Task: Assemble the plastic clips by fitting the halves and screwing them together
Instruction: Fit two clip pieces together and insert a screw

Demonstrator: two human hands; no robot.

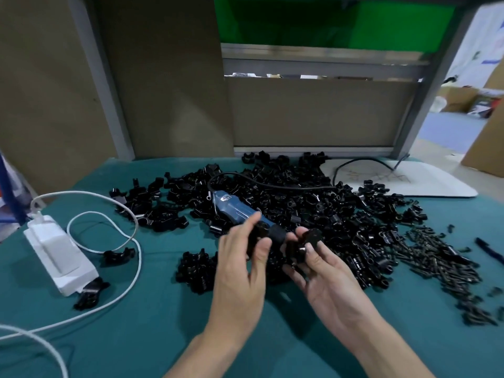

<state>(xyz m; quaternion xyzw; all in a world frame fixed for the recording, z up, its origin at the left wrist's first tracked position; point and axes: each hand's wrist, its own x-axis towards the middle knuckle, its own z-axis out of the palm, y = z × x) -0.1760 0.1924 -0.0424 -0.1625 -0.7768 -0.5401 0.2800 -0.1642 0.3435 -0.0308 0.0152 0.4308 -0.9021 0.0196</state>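
From the head view, a big pile of black clip parts (313, 208) sits in the middle of the green table cloth (136, 336).

Both hands are up in the air at the near edge of the pile. The left hand (240, 271) pinches a black clip half (257, 236) between its thumb and first fingers. Its other fingers hang loose. The right hand (330, 285) is palm up. Its fingers curl under a second black clip part (304, 248), and its thumb presses on top. The two parts are near each other but do not touch.

A blue screwdriver (234, 208) lies on the left side of the pile. Its black nose points at the gap between the hands. Its black cord (272, 184) runs across the top of the pile to the back.

Right of the pile, lots of little dark screws (436, 257) spread out nearly to the edge of the picture. Behind them lies a white mat (425, 181).

Left of the pile there is a white box (58, 255) with a white cable (128, 241) that loops over the cloth. A few lone clips lie near it.

Brown boards (163, 77) stand up just behind the pile, so the back is tight. In front of the pile, under the wrists, there is bare cloth.
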